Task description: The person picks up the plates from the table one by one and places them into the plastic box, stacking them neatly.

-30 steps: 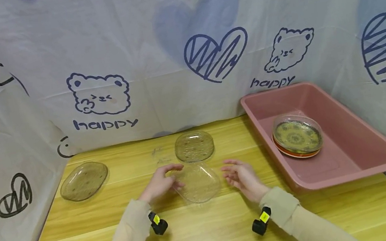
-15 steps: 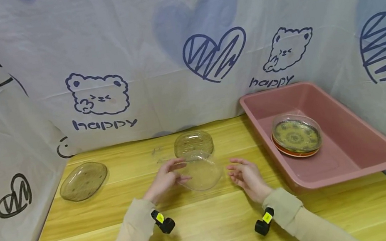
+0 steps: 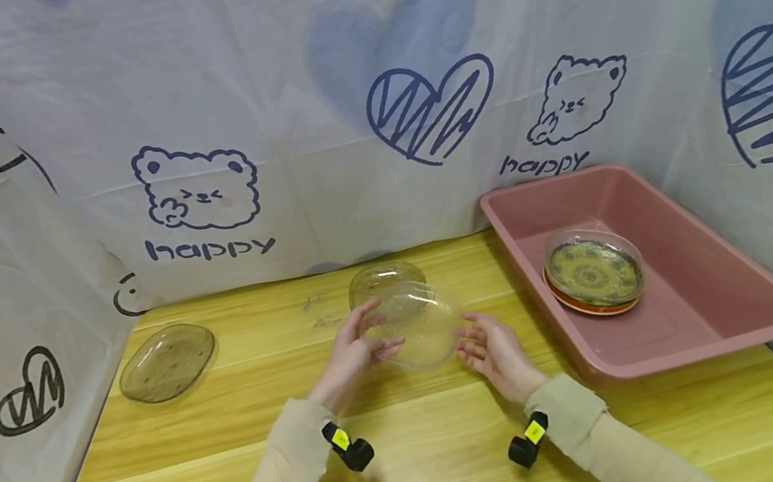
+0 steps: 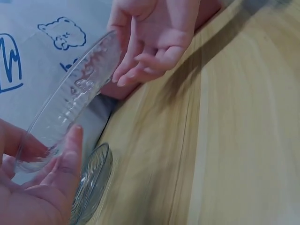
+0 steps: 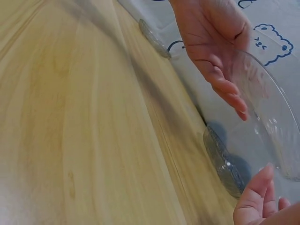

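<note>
A clear plate (image 3: 421, 326) with a ribbed rim is held above the table, tilted. My left hand (image 3: 351, 360) grips its left edge between thumb and fingers; the left wrist view shows the thumb (image 4: 71, 149) on one face. By the plate's right edge is my right hand (image 3: 499, 354), palm facing inward and fingers loosely bent. Whether its fingertips touch the rim I cannot tell. Behind the held plate, a brownish see-through plate (image 3: 366, 286) lies on the table, partly covered by it. Another such plate (image 3: 169, 364) lies at the far left.
A pink tub (image 3: 685, 350) stands on the right of the wooden table (image 3: 420, 455). Inside it are stacked round dishes, with a patterned one (image 3: 596, 272) near the top and an orange-red rim below. A white printed cloth (image 3: 313, 160) hangs behind and at the sides.
My left hand has lifted the clear plate and carried it right and away from me, toward my right hand. The right hand has shifted slightly right.
</note>
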`<state>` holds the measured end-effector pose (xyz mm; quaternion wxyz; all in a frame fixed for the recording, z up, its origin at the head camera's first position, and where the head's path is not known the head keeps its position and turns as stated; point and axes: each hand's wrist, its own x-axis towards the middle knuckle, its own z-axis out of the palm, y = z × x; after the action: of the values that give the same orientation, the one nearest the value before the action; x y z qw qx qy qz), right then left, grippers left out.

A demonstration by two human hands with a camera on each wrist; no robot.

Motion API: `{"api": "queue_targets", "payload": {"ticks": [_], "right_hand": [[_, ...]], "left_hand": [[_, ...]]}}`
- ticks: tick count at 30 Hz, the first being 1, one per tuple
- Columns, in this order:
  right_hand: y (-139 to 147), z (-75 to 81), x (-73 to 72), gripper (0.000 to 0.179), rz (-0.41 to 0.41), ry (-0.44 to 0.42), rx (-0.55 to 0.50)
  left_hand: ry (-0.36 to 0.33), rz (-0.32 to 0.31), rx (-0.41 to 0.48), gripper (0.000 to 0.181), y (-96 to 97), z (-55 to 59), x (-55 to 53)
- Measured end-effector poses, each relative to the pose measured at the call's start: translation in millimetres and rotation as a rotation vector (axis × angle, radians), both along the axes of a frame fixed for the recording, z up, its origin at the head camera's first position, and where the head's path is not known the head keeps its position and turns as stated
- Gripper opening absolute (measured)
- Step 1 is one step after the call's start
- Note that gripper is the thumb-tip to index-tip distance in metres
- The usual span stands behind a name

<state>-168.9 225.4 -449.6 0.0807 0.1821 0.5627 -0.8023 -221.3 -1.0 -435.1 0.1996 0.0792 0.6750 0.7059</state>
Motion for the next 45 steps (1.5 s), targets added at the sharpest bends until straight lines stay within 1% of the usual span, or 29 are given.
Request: {"api": "queue_targets", "payload": {"ticks": [3,7,11,14,18,27,31,36,39,45], "right_hand": [[-0.5,1.8,0.4,0.051,0.004,0.0,-0.016],[-1.7,2.7,0.4,0.052,0.006,-0.001,-0.03],[-3.1,3.4,-0.1,0.048,0.0,0.001,-0.057],[-4.2,4.4,-1.2,0.046,-0.006,0.009,-0.076],[-5.7,5.7,-2.6,0.049,0.002,0.024,-0.079],[-10.2,8.6,-4.7,0.053,0.005,0.032,-0.043],[-10.6,8.4,-5.2,0.051,0.013,0.043,-0.019],[-10.5,8.2,-6.5,0.051,0.016,0.03,-0.013],[-11.2,7.8,-6.9,0.051,0.01,0.022,-0.004],[-11.6,7.2,-6.8,0.051,0.008,0.028,-0.001]], "left_hand": [[-0.008,0.048,0.048,0.075,5.9,1.0,2.4],[0.025,0.095,0.085,0.076,12.1,-0.2,5.7],[0.067,0.126,0.109,0.076,17.3,-4.5,8.2],[0.074,0.152,0.127,0.078,20.6,-6.4,10.2],[0.082,0.177,0.141,0.081,24.4,-8.2,13.0],[0.094,0.18,0.176,0.08,32.9,-9.6,20.0],[0.114,0.175,0.171,0.079,36.8,-10.4,22.7],[0.132,0.171,0.167,0.08,41.1,-12.7,25.6],[0.126,0.171,0.159,0.082,43.3,-12.6,27.0],[0.087,0.166,0.142,0.085,45.2,-11.5,26.3]]}}
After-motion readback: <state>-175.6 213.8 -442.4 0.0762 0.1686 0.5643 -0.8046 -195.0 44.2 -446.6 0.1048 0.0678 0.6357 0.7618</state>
